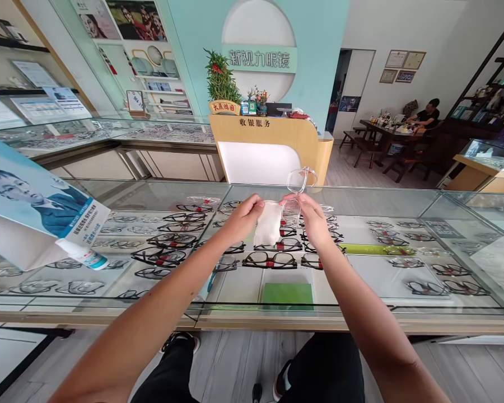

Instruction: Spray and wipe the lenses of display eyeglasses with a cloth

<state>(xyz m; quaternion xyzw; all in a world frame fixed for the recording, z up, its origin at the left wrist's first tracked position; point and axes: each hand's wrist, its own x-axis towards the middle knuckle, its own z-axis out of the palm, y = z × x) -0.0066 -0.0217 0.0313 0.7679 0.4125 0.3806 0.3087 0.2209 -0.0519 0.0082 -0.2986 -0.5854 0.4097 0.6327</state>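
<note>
Over the glass counter, my left hand (247,217) is closed in a pinch on the upper corner of a white cloth (267,225), which hangs down from the fingers. My right hand (313,217) grips a pair of clear-framed eyeglasses (301,180), held on edge with one rim up and the other below the fingers. A thin pale strip runs between the two hands at the cloth's top edge; whether it is a temple arm cannot be made out. Under the glass lie rows of dark-framed eyeglasses (270,260).
On the counter's left stand a blue display card (37,193) and a small white spray bottle (83,254). A green box (288,295) lies inside the glass counter (243,308). Beyond are a wooden reception desk (269,131) and a person (427,115) seated at a table.
</note>
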